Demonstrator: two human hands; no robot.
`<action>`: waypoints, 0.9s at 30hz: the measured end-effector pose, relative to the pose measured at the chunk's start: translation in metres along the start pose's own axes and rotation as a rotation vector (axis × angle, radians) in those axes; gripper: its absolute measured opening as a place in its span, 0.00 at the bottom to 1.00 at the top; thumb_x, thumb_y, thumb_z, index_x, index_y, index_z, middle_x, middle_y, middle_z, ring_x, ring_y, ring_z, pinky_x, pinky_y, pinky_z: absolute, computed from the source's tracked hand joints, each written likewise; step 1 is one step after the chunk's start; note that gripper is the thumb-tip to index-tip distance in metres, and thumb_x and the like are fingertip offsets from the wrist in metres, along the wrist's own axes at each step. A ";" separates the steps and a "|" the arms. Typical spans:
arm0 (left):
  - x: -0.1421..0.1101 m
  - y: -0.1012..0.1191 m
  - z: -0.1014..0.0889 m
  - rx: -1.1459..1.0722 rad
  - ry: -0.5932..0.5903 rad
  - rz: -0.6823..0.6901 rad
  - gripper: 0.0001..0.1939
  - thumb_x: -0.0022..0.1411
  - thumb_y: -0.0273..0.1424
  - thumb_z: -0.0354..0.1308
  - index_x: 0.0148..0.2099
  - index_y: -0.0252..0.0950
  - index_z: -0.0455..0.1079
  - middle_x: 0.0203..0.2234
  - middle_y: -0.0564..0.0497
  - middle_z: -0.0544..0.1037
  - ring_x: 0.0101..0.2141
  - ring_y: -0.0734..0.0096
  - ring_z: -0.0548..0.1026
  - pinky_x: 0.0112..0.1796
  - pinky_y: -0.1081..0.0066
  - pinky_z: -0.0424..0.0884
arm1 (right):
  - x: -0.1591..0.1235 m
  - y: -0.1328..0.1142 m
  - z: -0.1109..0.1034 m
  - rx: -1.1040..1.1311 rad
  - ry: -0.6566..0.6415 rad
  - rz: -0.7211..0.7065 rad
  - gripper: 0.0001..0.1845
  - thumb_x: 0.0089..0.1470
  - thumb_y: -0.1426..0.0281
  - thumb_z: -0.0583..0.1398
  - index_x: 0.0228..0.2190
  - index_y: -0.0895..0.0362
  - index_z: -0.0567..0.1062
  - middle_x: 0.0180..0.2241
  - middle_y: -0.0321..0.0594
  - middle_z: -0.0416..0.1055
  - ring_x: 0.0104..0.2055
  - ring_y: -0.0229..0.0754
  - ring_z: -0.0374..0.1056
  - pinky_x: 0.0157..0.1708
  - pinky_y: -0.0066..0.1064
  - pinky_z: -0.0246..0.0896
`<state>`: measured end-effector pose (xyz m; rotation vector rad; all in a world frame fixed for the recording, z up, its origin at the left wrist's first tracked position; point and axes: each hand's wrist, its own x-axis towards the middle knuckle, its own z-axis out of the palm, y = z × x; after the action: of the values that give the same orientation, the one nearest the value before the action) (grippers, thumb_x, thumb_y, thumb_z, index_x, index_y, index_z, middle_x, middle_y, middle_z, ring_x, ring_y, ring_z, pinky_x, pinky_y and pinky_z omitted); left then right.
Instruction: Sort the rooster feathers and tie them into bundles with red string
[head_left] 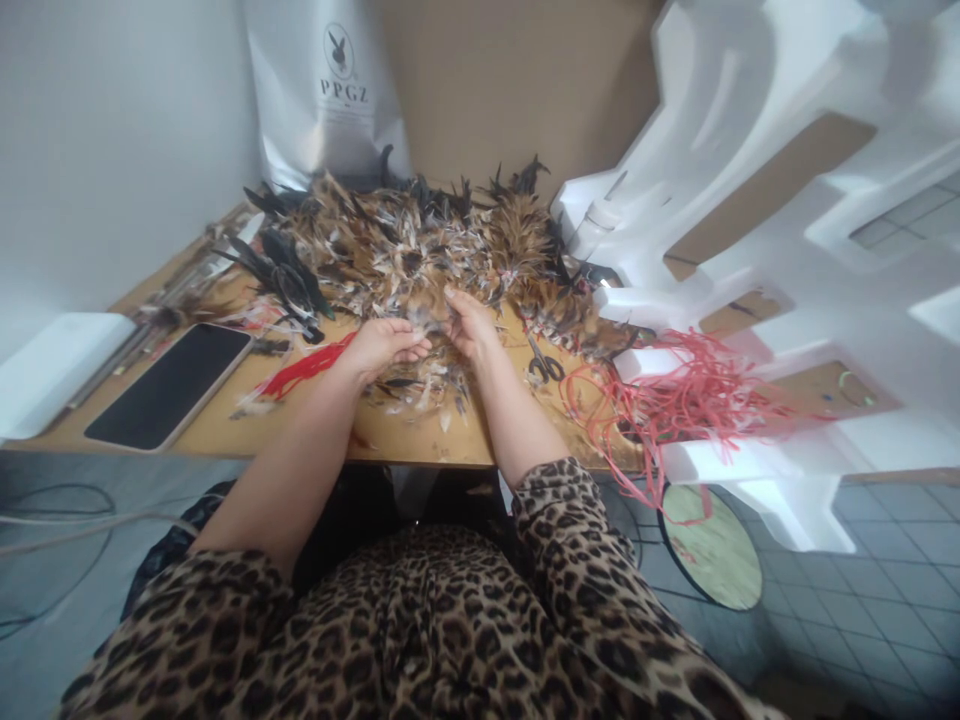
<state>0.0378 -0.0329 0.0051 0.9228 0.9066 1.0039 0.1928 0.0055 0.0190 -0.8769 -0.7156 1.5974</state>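
feather pile [420,235]: brown, pale and black-tipped mass on the bench [405,440], just beyond both hands; its near edge reaches the fingertips.
left hand [390,345]: near the front of the pile, palm side turned inward, fingers curled, thumb and forefinger close together at a pale wisp of fluff. blurred, cannot tell if it really pinches it.
right hand [469,325]: just beside the left, slightly further forward, thumb up, other fingers bent, fingertips against the brown feathers. cannot tell if any are gripped.
gap between hands: narrow, with feather fluff showing in it.
loose feathers [431,395]: scattered on the bench under and nearer than the hands, between the forearms.
dark feathers [285,280]: glossy bunch, left of the pile, beyond the left hand.
red strips [304,365]: flat bundle just left of the left hand, partly behind the forearm.
scissors [545,366]: right of the right hand, black handles toward the person.
pink ribbons [697,395]: tangle further right, spread over white foam [750,465], some strands hanging past the bench edge.
phone [172,385]: left front, screen dark.
silver bag [330,110]: upright behind the pile.
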 end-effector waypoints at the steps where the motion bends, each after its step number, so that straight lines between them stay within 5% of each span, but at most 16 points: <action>1: 0.001 0.001 -0.002 -0.063 0.016 0.028 0.03 0.49 0.21 0.63 0.27 0.27 0.71 0.24 0.42 0.78 0.21 0.76 0.75 0.23 0.82 0.70 | 0.000 -0.001 -0.001 0.012 0.014 -0.002 0.13 0.43 0.68 0.65 0.27 0.57 0.65 0.16 0.25 0.64 0.16 0.26 0.59 0.14 0.17 0.51; 6: 0.008 0.005 -0.011 -0.317 0.135 0.113 0.03 0.53 0.19 0.58 0.29 0.27 0.68 0.26 0.44 0.79 0.22 0.79 0.75 0.22 0.84 0.68 | 0.001 -0.003 -0.002 0.034 0.089 0.033 0.10 0.48 0.69 0.63 0.29 0.57 0.65 0.18 0.26 0.67 0.18 0.27 0.64 0.16 0.16 0.54; 15: 0.006 0.004 -0.006 -0.366 0.163 0.136 0.04 0.51 0.19 0.60 0.32 0.28 0.69 0.35 0.43 0.79 0.29 0.75 0.78 0.26 0.82 0.71 | -0.002 0.006 0.004 -0.156 0.027 -0.014 0.13 0.42 0.66 0.66 0.28 0.58 0.68 0.19 0.27 0.68 0.19 0.27 0.64 0.16 0.16 0.54; 22: 0.008 0.004 -0.007 -0.389 0.178 0.183 0.04 0.54 0.18 0.58 0.28 0.28 0.70 0.25 0.47 0.77 0.27 0.78 0.76 0.27 0.83 0.71 | -0.005 0.018 0.010 -0.357 -0.086 -0.108 0.10 0.42 0.66 0.65 0.25 0.59 0.71 0.17 0.29 0.68 0.17 0.27 0.61 0.14 0.17 0.52; 27: 0.009 0.005 -0.008 -0.405 0.218 0.209 0.06 0.52 0.18 0.59 0.25 0.29 0.68 0.26 0.47 0.77 0.28 0.78 0.76 0.29 0.84 0.71 | -0.005 0.012 0.007 -0.372 -0.059 -0.106 0.13 0.42 0.63 0.65 0.26 0.59 0.71 0.17 0.29 0.68 0.17 0.28 0.62 0.14 0.18 0.53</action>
<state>0.0313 -0.0213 0.0058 0.5785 0.7546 1.4281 0.1806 -0.0016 0.0134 -1.0419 -1.1069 1.4225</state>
